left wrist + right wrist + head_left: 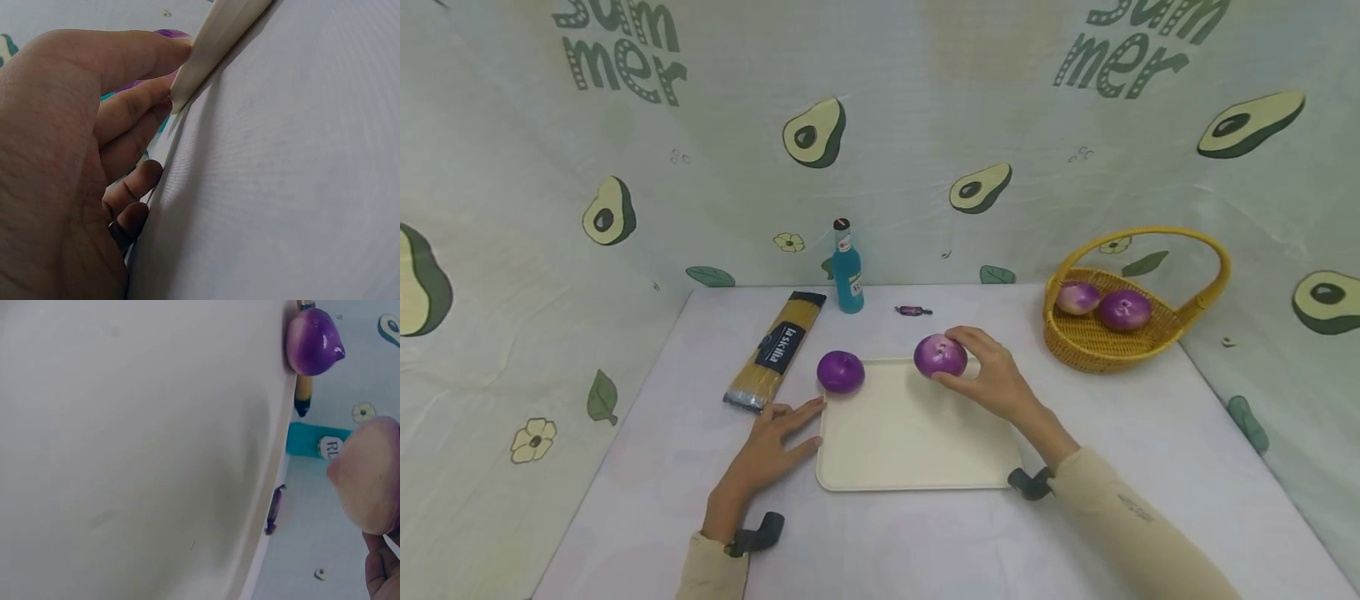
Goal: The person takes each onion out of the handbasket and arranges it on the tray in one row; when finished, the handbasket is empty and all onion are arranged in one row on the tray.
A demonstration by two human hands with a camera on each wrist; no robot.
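A purple onion (940, 356) is pinched between the thumb and fingers of my right hand (988, 379), over the far edge of the cream tray (917, 442). The right wrist view shows the pale pointed side of this onion (369, 478) up close. Another purple onion (841, 372) sits at the tray's far left corner. My left hand (771, 450) rests at the tray's left side, thumb and fingertips against the rim (209, 50) and the other fingers loosely bent beside it.
A yellow wicker basket (1086, 354) with two purple onions (1124, 310) stands at the back right. Behind the tray are a blue bottle (848, 279) and a wrapped candy (913, 311). A packet of spaghetti (778, 346) lies left of the tray, just beyond my left hand.
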